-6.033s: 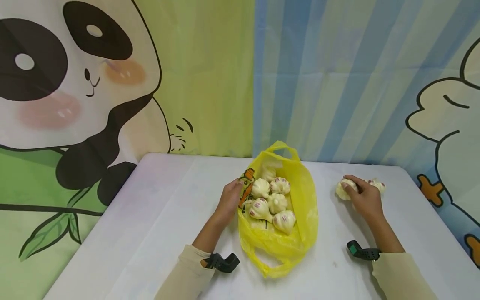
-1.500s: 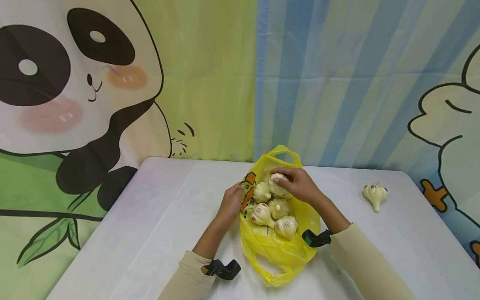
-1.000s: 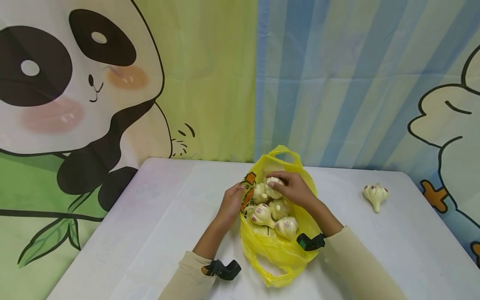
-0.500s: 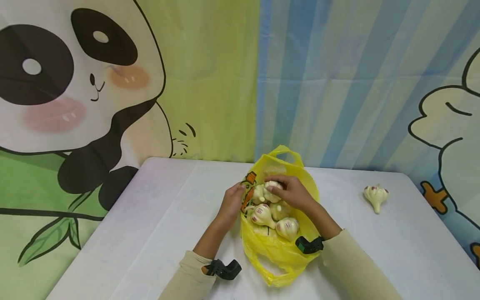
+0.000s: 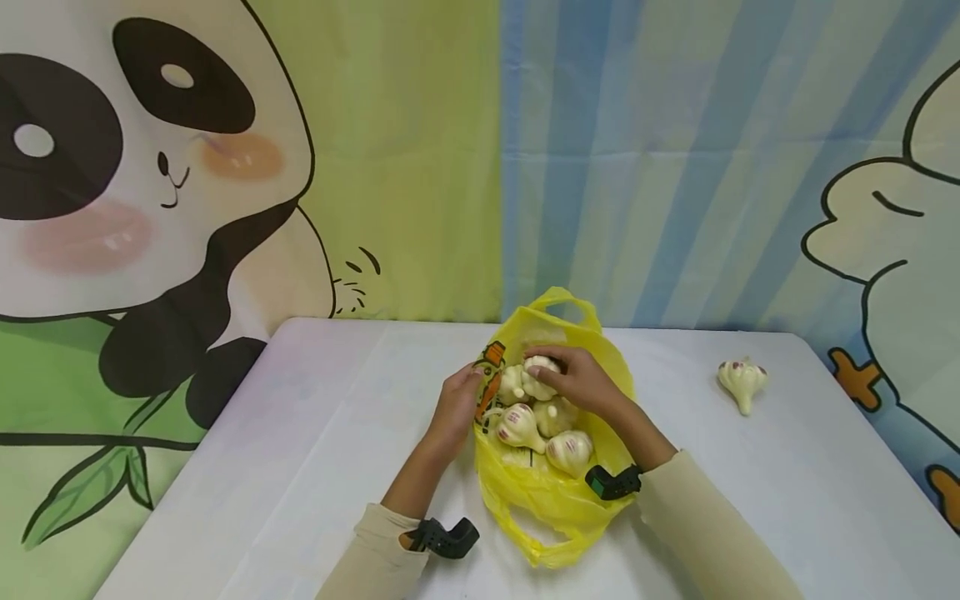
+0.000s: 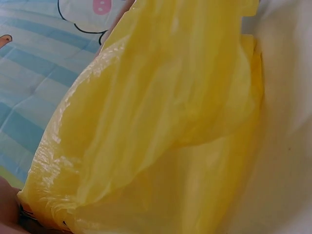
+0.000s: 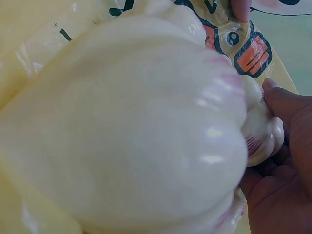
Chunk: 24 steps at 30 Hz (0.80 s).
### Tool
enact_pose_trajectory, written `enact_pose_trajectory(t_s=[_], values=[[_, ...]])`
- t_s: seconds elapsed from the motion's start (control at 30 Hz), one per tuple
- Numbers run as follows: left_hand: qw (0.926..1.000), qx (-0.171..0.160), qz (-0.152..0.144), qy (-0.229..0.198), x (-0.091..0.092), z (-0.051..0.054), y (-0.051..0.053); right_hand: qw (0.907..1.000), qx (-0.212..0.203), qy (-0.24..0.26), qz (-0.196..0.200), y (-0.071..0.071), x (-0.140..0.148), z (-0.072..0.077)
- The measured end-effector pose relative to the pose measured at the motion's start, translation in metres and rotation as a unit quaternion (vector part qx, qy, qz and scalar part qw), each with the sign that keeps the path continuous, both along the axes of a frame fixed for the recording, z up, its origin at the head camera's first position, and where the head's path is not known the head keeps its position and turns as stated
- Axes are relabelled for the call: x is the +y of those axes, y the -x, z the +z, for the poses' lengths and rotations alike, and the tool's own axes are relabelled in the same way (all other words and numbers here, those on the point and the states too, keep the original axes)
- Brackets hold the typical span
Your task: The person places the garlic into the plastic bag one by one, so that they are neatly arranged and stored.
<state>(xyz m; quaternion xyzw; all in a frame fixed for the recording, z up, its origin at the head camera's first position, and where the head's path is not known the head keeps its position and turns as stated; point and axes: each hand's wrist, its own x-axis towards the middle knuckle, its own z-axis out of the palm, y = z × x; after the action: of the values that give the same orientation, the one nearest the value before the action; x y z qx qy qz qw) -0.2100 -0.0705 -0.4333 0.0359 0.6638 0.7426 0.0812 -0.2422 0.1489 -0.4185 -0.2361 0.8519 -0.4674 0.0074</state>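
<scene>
A yellow plastic bag [image 5: 551, 504] stands spread at the middle of the table with several garlic bulbs [image 5: 570, 452] in it. My left hand [image 5: 454, 410] grips the bag's left side, thumb over the printed edge. My right hand [image 5: 590, 385] reaches into the mouth of the bag and holds a garlic bulb [image 5: 540, 377] among the others. In the right wrist view, thumb and fingers close around that held bulb [image 7: 263, 129], while another bulb [image 7: 146, 122] fills the foreground. Yellow plastic [image 6: 165, 97] covers most of the left wrist view.
One more garlic bulb [image 5: 742, 382] lies by itself on the right of the white table [image 5: 337, 417]. A panda-printed cloth [image 5: 405, 167] hangs behind the table. The bag's near handle [image 5: 540, 554] lies toward the person.
My right hand has picked a bulb off the table's right side and carried it left into the bag. Lately it has shifted only slightly there. The left hand keeps its hold.
</scene>
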Motion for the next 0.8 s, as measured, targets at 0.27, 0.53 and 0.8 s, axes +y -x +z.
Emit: enact_pose_trajectory(t_s=[0.27,0.53,0.8], values=[[0.9999,-0.001,-0.009,0.01,0.001,0.014,-0.012,1.0,-0.002,0.008,-0.004,-0.004,0.0,-0.003],[1.0,0.0,0.007,0.005,-0.004,-0.005,-0.005,0.9999,-0.003,0.007,-0.009,-0.007,-0.005,-0.002],[0.9998,-0.013,-0.014,-0.01,0.001,0.0,0.001,0.9995,0.01,0.003,-0.03,-0.008,-0.001,0.004]])
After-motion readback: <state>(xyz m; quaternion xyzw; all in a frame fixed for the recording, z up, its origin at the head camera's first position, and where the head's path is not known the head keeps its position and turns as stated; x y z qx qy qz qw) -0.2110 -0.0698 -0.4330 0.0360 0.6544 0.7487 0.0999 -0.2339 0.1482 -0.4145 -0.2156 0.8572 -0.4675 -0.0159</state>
